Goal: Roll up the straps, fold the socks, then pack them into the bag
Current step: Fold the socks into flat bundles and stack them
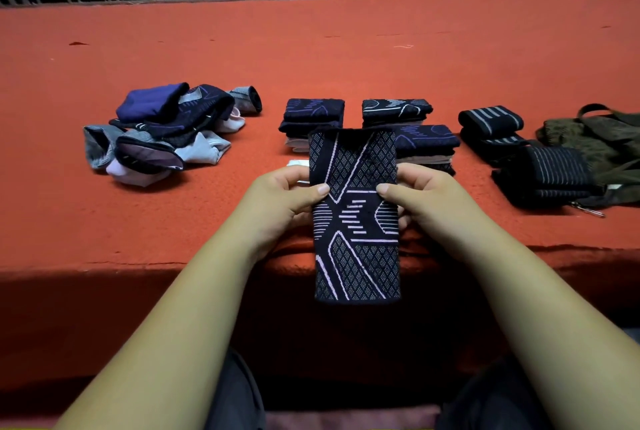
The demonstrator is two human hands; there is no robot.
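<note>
The left hand (291,194) and right hand (415,194) pinch opposite edges of a dark patterned sock (356,239), held flat over the bench (346,48) near edge. At left lie loose socks (166,128), folded socks (313,114) just beyond the hands, rolled straps (491,121) at right beside what seems an olive bag (595,138)

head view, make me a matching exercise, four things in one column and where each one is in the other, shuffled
Things:
1. patterned sock
2. loose sock heap
3. rolled straps
4. olive bag

Places:
a. far right end of the red cloth
b. held up between the left hand and right hand
c. left of the folded sock stacks
d. between the folded sock stacks and the olive bag

Pairs: 1-b, 2-c, 3-d, 4-a
</note>
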